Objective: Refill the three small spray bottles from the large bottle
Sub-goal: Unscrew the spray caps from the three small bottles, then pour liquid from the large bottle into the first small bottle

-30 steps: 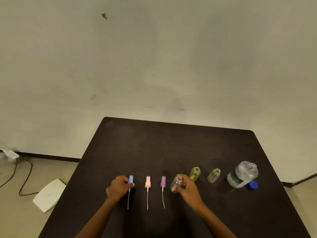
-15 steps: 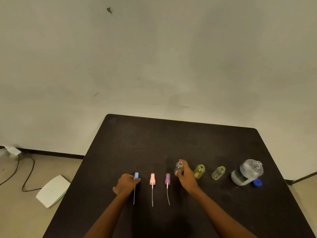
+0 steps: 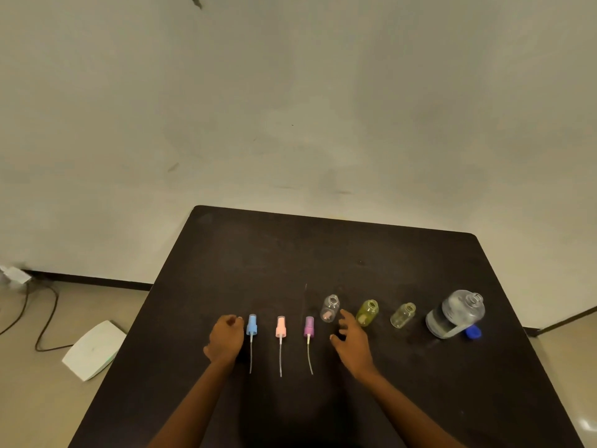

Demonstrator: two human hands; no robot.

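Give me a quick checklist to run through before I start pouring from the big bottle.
1. Large bottle uncapped, blue cap beside it: ok.
2. Clear bottle, green bottle and pale yellow bottle upright, necks open: ok.
3. Blue spray head, pink spray head and purple spray head lying apart from the bottles: ok.
4. Left hand and right hand holding nothing: ok.
5. Enough liquid for all three: cannot tell.

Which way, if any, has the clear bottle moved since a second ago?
Yes: the clear bottle moved away from the person, from beside the purple spray head into line with the yellow-green bottle.
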